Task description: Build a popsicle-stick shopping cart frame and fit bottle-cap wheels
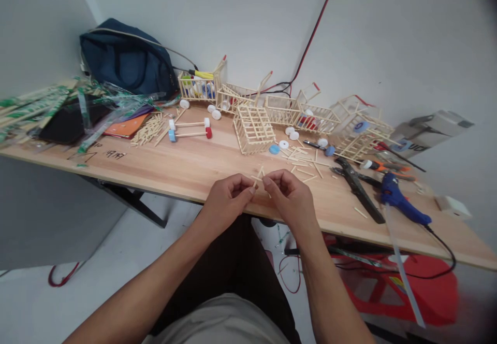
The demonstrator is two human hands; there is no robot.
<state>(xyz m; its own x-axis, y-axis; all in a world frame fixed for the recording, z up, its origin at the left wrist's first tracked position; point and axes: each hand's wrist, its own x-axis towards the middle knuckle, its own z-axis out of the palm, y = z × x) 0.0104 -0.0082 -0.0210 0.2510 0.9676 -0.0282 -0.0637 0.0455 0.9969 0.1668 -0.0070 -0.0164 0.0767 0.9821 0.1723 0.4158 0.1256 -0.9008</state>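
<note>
My left hand (227, 199) and my right hand (289, 196) meet over the near edge of the wooden table (155, 165). Both are closed in a pinch on a few thin wooden sticks (259, 175) held between the fingertips. The sticks poke up and away from my fingers. Just beyond my hands lies a scatter of loose sticks (303, 160) and a small stick-built cage (253, 128).
A blue glue gun (399, 199) and black pliers (357, 186) lie to the right. Several stick crates (310, 113) line the wall, with bottle caps (285, 142) and two stick axles with caps (189, 129). A dark blue bag (128, 61) and plastic wrappers (58, 105) sit at the left.
</note>
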